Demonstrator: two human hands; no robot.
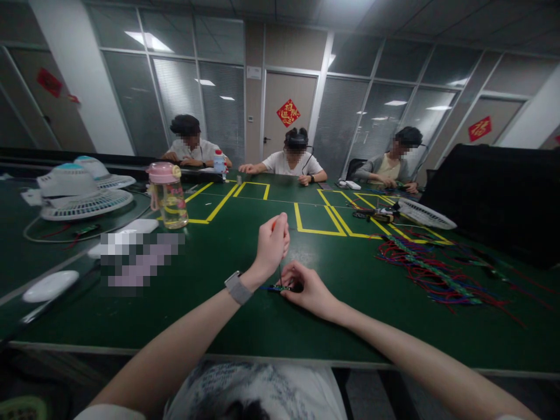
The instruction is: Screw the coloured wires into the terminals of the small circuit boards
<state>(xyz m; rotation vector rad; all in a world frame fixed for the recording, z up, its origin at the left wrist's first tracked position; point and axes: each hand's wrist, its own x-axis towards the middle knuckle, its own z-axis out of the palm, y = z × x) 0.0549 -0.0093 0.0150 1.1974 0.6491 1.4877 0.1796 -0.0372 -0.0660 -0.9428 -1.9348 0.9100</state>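
Note:
My left hand [270, 245], with a watch on its wrist, is closed in a fist around an upright screwdriver [280, 275]. Most of the handle is hidden in the fingers, with a bit of orange showing, and the thin dark shaft points down. Below it a small green circuit board [278, 287] lies on the green table [210, 315], a blue wire at its left end. The thumb and fingers of my right hand [310, 291] are closed on the board's right part. The shaft's tip meets the board area, though the exact contact is too small to make out.
Many boards with red and blue wires [433, 271] lie to the right. A pink-lidded bottle [170, 198], white fans [85, 195] and a white mouse-like object [50, 286] stand left. Yellow tape [321, 231] marks the table. Several people sit across; a black case-like object [503, 204] stands far right.

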